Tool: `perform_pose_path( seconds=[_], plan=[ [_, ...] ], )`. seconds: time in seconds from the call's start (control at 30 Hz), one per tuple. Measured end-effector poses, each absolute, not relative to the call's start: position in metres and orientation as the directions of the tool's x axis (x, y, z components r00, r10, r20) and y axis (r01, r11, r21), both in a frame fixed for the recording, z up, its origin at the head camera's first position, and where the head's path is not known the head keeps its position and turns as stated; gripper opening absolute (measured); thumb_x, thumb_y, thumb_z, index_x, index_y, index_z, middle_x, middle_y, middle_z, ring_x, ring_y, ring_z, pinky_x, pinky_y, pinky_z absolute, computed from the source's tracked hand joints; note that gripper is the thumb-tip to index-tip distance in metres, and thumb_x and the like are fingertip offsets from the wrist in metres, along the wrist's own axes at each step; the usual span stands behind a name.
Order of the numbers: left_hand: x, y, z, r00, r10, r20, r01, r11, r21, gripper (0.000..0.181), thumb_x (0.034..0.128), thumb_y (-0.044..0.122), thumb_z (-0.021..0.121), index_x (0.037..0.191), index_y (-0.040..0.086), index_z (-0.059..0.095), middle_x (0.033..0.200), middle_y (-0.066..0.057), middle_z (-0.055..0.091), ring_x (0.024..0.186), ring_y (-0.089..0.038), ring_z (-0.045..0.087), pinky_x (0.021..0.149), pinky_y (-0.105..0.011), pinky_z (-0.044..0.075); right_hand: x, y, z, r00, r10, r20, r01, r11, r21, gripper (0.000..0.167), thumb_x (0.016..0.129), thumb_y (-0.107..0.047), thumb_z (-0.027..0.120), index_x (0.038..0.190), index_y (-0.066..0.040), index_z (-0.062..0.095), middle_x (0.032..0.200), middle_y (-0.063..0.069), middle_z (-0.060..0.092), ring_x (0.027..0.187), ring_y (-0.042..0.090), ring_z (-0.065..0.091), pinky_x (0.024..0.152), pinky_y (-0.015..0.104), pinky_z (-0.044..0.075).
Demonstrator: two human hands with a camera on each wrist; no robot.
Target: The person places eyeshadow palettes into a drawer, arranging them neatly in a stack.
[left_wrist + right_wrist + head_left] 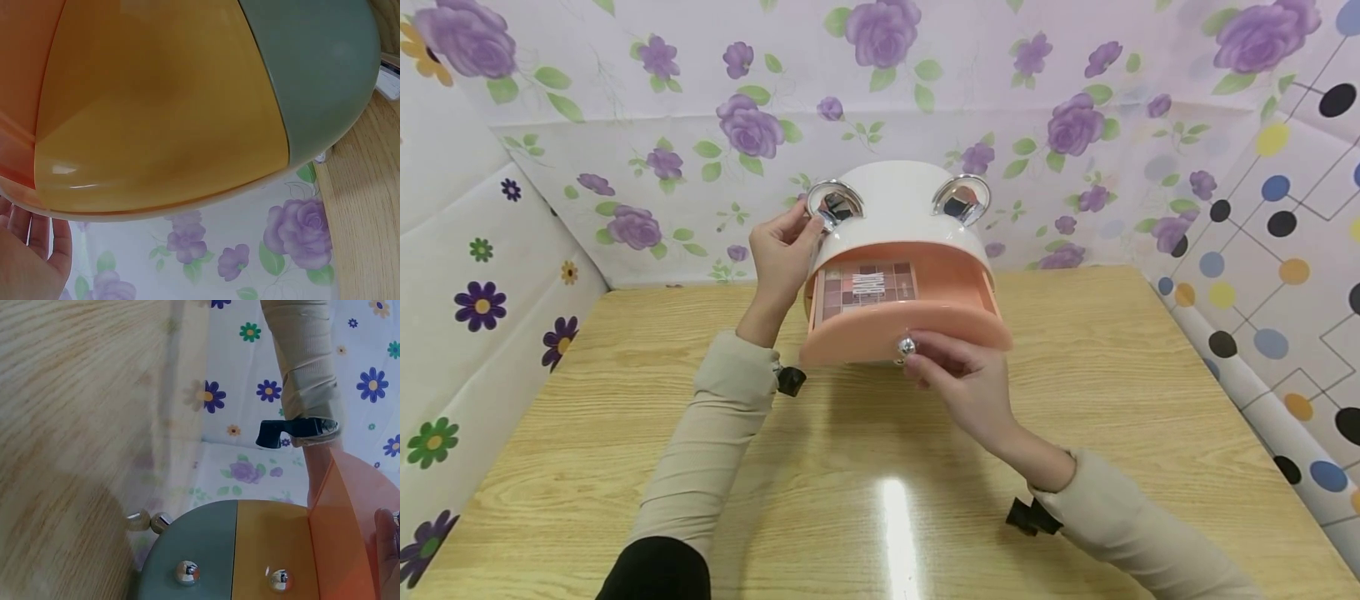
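A rounded white drawer box (898, 200) with two silver ring eyes stands on the table. Its peach top drawer (906, 329) is pulled out, with an eyeshadow palette (868, 287) lying in its left part. My right hand (966, 379) pinches the silver knob (906, 344) on that drawer's front. My left hand (782, 254) grips the box at its left silver eye (835, 202); in the left wrist view its fingers lie along the box's edge. Below the peach drawer, the yellow drawer (273, 540) and green drawer (194, 550) are closed, as the right wrist view shows.
The box rests on a wood-grain table (1075, 375). Behind it hangs a sheet with purple flowers (748, 125); a dotted sheet (1262, 250) stands at the right and a flowered one at the left. Black straps (1033, 517) hang at both wrists.
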State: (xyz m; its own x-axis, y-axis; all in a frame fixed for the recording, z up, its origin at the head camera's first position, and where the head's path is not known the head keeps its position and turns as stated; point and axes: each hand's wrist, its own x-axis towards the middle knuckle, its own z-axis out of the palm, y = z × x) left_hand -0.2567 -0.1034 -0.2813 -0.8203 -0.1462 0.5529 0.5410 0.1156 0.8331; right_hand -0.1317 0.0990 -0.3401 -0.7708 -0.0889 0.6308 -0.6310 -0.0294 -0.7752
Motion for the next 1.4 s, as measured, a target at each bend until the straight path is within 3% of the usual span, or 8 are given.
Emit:
perform_pose_path(
  seconds=[0.13,0.37,0.6,0.77,0.93,1.07,1.4],
  plan=[
    [-0.257,-0.104,-0.281,-0.818,-0.145,0.556,0.544,0.116,0.831,0.032,0.0837,-0.005,0.058,0.114,-0.013,0.053,0.094,-0.031,0.062,0.074,-0.013,0.063,0.064,-0.014,0.051,-0.136,0.098,-0.340,-0.772,-0.089,0.629,-0.630,-0.026,-0.776,0.020,0.076,0.014,0.064,0.096,0.012,0.065,0.075,0.022,0.065,0.058,0.017,0.062,0.050,0.028,0.053],
    [-0.257,-0.103,-0.281,-0.809,-0.152,0.568,0.553,0.129,0.823,0.030,0.0832,-0.005,0.059,0.111,-0.014,0.055,0.092,-0.032,0.062,0.072,-0.020,0.063,0.062,-0.013,0.050,-0.143,0.098,-0.340,-0.780,-0.081,0.620,-0.621,-0.021,-0.784,0.020,0.076,0.013,0.065,0.096,0.012,0.065,0.079,0.023,0.066,0.059,0.016,0.063,0.049,0.031,0.053],
    [-0.269,-0.107,-0.291,-0.809,-0.152,0.568,0.557,0.114,0.823,0.030,0.0833,-0.004,0.060,0.112,-0.012,0.056,0.092,-0.031,0.062,0.069,-0.008,0.061,0.061,-0.013,0.050,-0.151,0.096,-0.338,-0.778,-0.080,0.623,-0.625,-0.010,-0.781,0.021,0.077,0.012,0.064,0.097,0.011,0.065,0.079,0.022,0.066,0.056,0.014,0.060,0.048,0.029,0.052],
    [-0.279,-0.109,-0.300,-0.806,-0.158,0.570,0.558,0.118,0.821,0.030,0.0831,-0.002,0.061,0.112,-0.009,0.058,0.091,-0.029,0.064,0.068,-0.009,0.062,0.061,-0.014,0.051,-0.155,0.095,-0.337,-0.788,-0.071,0.612,-0.614,0.015,-0.789,0.020,0.077,0.010,0.066,0.097,0.009,0.066,0.080,0.021,0.067,0.057,0.014,0.061,0.049,0.028,0.052],
    [-0.281,-0.110,-0.301,-0.793,-0.158,0.589,0.575,0.128,0.808,0.030,0.0836,0.000,0.061,0.112,-0.010,0.058,0.089,-0.027,0.065,0.069,-0.010,0.063,0.061,-0.017,0.052,-0.161,0.093,-0.337,-0.814,-0.063,0.577,-0.579,0.008,-0.815,0.021,0.078,0.005,0.067,0.099,0.007,0.067,0.086,0.019,0.068,0.065,0.016,0.065,0.053,0.037,0.055],
    [-0.281,-0.110,-0.302,-0.796,-0.153,0.586,0.572,0.129,0.810,0.031,0.0838,0.000,0.061,0.113,-0.010,0.057,0.089,-0.026,0.065,0.068,-0.010,0.063,0.062,-0.017,0.053,-0.161,0.091,-0.330,-0.822,-0.060,0.566,-0.568,0.022,-0.823,0.020,0.078,0.005,0.067,0.098,0.008,0.066,0.085,0.020,0.067,0.066,0.017,0.066,0.054,0.031,0.056],
    [-0.269,-0.108,-0.291,-0.812,-0.138,0.568,0.554,0.124,0.823,0.031,0.0836,-0.004,0.059,0.113,-0.012,0.055,0.092,-0.031,0.062,0.073,-0.026,0.064,0.065,-0.024,0.055,-0.164,0.088,-0.318,-0.822,-0.058,0.567,-0.569,0.054,-0.820,0.020,0.078,0.011,0.064,0.098,0.014,0.063,0.084,0.025,0.066,0.065,0.023,0.065,0.052,0.030,0.054]
  ],
)
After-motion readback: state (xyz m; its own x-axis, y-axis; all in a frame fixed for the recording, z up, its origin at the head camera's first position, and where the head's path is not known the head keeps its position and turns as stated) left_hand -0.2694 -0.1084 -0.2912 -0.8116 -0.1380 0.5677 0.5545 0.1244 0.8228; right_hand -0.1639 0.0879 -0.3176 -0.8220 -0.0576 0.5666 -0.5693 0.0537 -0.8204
